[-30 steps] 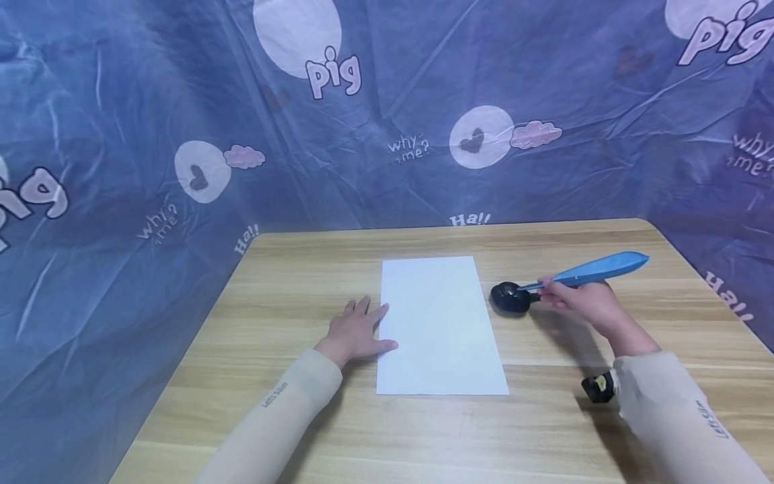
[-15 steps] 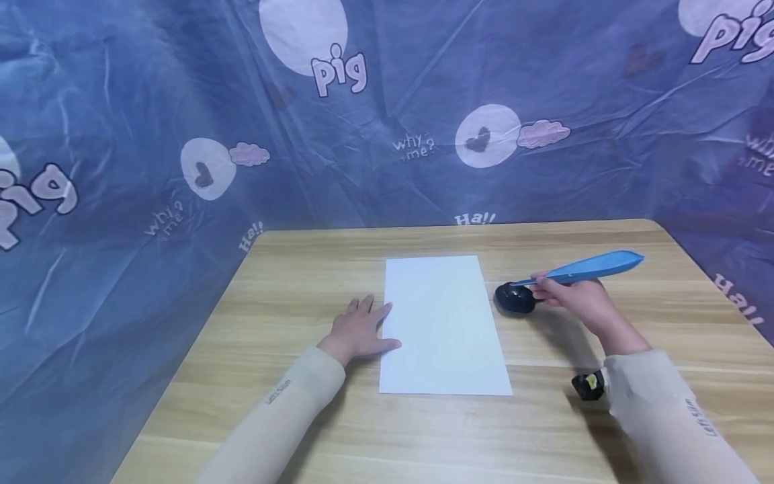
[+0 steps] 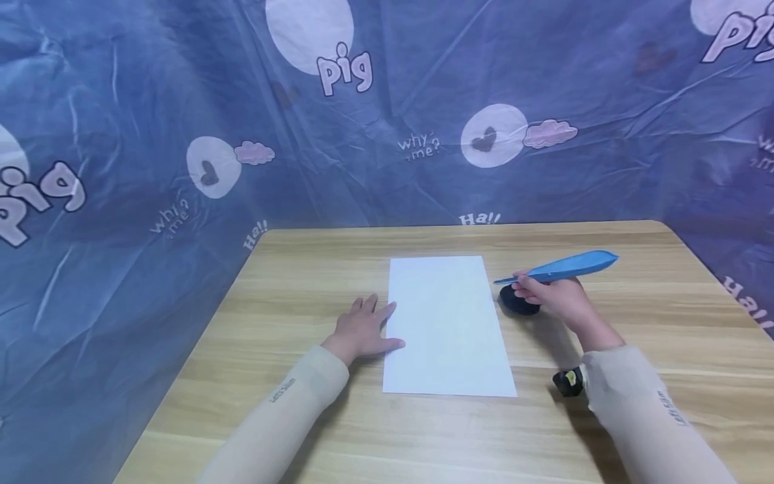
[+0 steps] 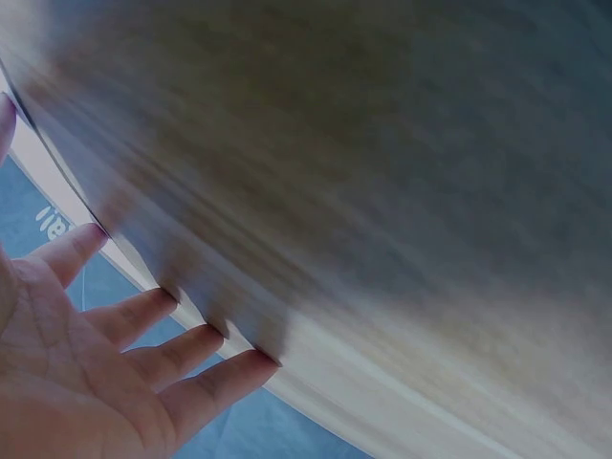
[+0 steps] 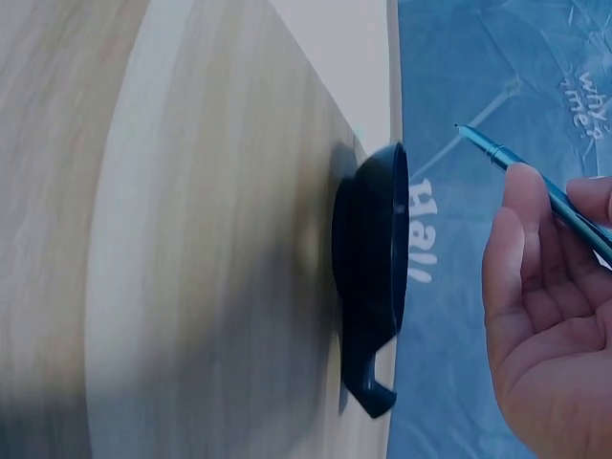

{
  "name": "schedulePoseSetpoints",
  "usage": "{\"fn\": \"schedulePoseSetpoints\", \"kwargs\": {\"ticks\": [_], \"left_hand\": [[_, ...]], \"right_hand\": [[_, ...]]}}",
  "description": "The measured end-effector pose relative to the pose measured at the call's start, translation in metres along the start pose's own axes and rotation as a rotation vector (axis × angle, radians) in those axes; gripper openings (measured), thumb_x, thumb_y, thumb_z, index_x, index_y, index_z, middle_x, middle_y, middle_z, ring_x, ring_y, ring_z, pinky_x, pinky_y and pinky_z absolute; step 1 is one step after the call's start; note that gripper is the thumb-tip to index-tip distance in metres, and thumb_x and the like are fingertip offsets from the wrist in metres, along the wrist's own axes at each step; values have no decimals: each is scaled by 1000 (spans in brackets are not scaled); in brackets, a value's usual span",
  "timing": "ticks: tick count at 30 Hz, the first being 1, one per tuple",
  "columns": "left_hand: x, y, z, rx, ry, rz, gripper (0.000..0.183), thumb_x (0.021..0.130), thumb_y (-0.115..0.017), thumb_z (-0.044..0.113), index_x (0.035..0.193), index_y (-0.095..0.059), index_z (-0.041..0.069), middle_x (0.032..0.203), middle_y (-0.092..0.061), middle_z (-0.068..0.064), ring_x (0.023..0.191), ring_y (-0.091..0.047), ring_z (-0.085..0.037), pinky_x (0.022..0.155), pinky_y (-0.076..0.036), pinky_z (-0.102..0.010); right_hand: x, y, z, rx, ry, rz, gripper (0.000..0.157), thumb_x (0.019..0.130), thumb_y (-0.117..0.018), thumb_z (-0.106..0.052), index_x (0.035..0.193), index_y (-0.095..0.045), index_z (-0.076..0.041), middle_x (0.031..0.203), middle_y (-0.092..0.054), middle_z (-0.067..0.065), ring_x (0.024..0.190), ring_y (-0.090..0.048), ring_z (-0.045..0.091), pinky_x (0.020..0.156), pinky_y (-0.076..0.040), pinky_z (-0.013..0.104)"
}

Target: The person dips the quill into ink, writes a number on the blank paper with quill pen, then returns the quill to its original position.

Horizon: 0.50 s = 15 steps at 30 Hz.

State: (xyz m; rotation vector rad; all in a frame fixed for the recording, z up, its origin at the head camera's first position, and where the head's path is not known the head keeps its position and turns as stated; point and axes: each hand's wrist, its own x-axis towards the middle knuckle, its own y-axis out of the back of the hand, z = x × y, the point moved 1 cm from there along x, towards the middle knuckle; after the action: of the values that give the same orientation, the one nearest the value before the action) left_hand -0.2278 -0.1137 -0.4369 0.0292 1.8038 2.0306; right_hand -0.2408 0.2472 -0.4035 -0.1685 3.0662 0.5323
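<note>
My right hand (image 3: 557,294) pinches a blue feather quill pen (image 3: 571,266) between thumb and fingers, its plume pointing right and its tip leftward. In the right wrist view, the pen's slim teal shaft (image 5: 521,164) ends in a fine point in the air. Below that hand stands a round black dish (image 5: 371,244) with a short handle, partly hidden by the fingers in the head view. A blank white sheet of paper (image 3: 447,329) lies left of the dish. My left hand (image 3: 363,329) rests with spread fingers on the sheet's left edge, thumb and forefinger over the paper.
The light wooden table (image 3: 302,269) carries these things. Behind it and at both sides hangs a blue printed cloth (image 3: 363,148). A small black device (image 3: 569,382) is strapped at the right wrist, close above the table.
My right hand has moved left with the quill pen; its tip has gone from over the black dish to beyond the dish's left rim, near the paper. The left hand stays in place.
</note>
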Motion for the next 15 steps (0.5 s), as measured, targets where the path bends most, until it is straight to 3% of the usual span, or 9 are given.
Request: {"fn": "schedulePoseSetpoints", "kwargs": {"ticks": [15], "left_hand": [[-2,3,0,-32,-2,3,85,80,-54,71,150,-31,29,156,-18,-15,139,-16,-44,102,-26,-62]], "right_hand": [[23,-35,-8,-41,6,7,42,97,-55,-19,124,-55,13,107,-66,25,82,-66,4,74,-53,24]]}}
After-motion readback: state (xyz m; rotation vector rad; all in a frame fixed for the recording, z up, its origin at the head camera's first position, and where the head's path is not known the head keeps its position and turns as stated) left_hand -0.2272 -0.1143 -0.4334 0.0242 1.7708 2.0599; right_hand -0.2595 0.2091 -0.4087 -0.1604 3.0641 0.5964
